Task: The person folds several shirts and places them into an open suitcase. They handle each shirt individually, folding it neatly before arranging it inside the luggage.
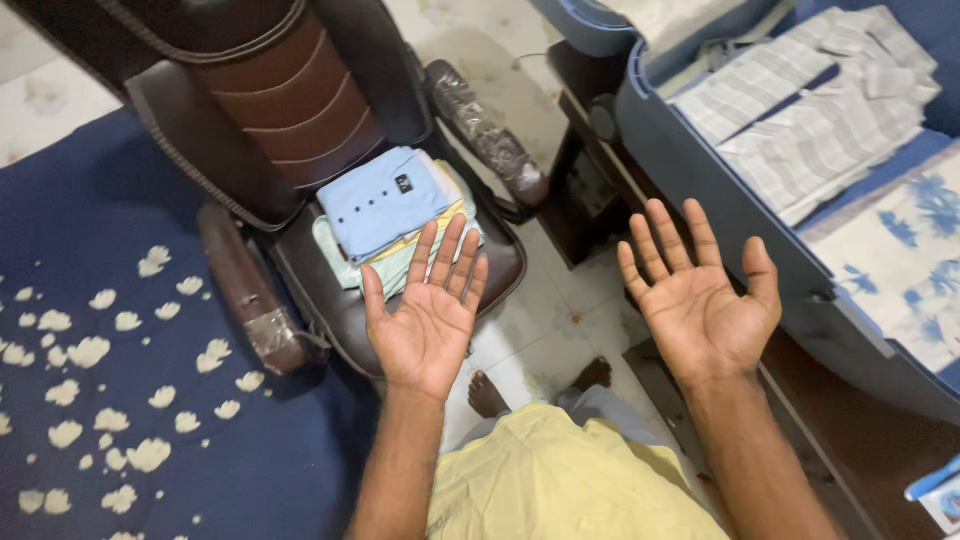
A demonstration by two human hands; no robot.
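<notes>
My left hand (pixel 425 315) is raised palm up with fingers spread, holding nothing, just in front of a brown office chair (pixel 290 110). On the chair seat lies a stack of folded clothes (pixel 385 210) with a light blue buttoned shirt on top; my left fingertips overlap its near edge in the view. My right hand (pixel 700 295) is also palm up and empty, fingers apart, hovering beside the blue edge of an ironing surface (pixel 700 180). A striped grey and white shirt (pixel 810 110) lies spread on that surface.
A dark blue bedsheet with white flowers (pixel 110 350) covers the left. Pale floor tiles (pixel 540 330) run between chair and table, where my bare feet (pixel 540 390) show above my yellow garment. A blue floral cloth (pixel 900 260) lies at right.
</notes>
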